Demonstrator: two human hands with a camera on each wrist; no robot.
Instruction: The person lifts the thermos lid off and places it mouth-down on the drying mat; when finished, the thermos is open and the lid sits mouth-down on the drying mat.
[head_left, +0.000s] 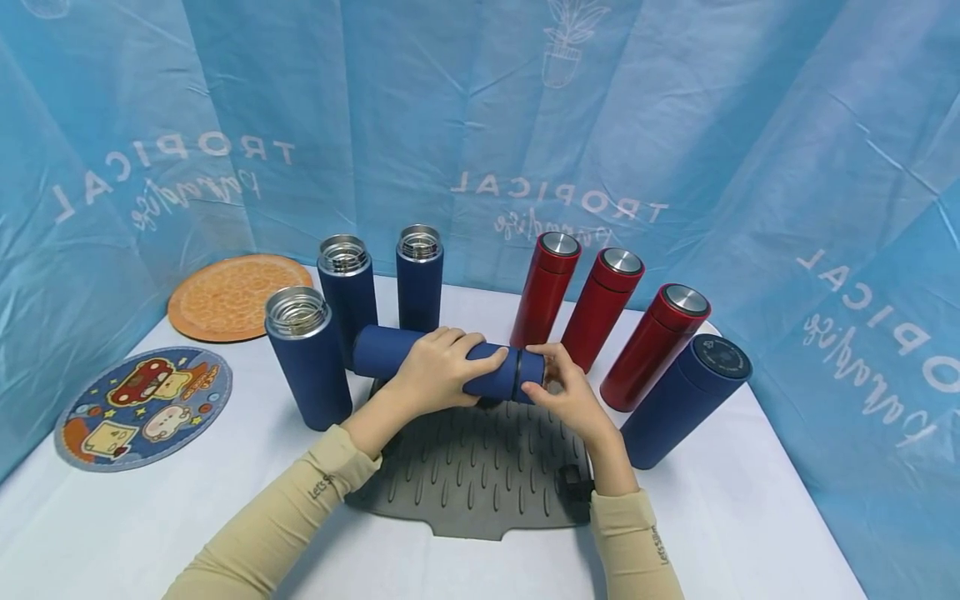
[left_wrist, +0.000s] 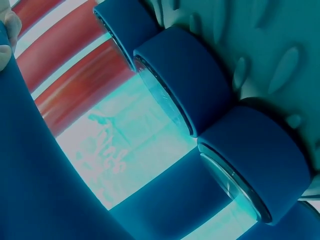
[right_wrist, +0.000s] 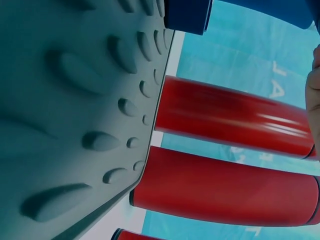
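Observation:
A blue thermos bottle point(head_left: 378, 350) is held sideways above the grey mat. My left hand point(head_left: 442, 367) grips its body from above, fingers wrapped over it. At the right end, my right hand point(head_left: 566, 392) pinches the blue lid point(head_left: 532, 377), thumb on the near side and fingers behind. A dark ring shows between lid and body. Three loose blue lids point(left_wrist: 182, 75) sit on the textured mat point(left_wrist: 270, 30) in the left wrist view, mostly hidden behind the held bottle in the head view. Uncapped blue bottles point(head_left: 307, 367) with steel rims stand left of the left hand.
Three capped red bottles point(head_left: 540, 292) stand at the back right, beside a capped blue bottle point(head_left: 682, 400). To the left lie a round orange mat point(head_left: 240, 296) and a round cartoon-print mat point(head_left: 146, 408) on the white table point(head_left: 247, 517). A blue curtain point(head_left: 420, 108) hangs behind.

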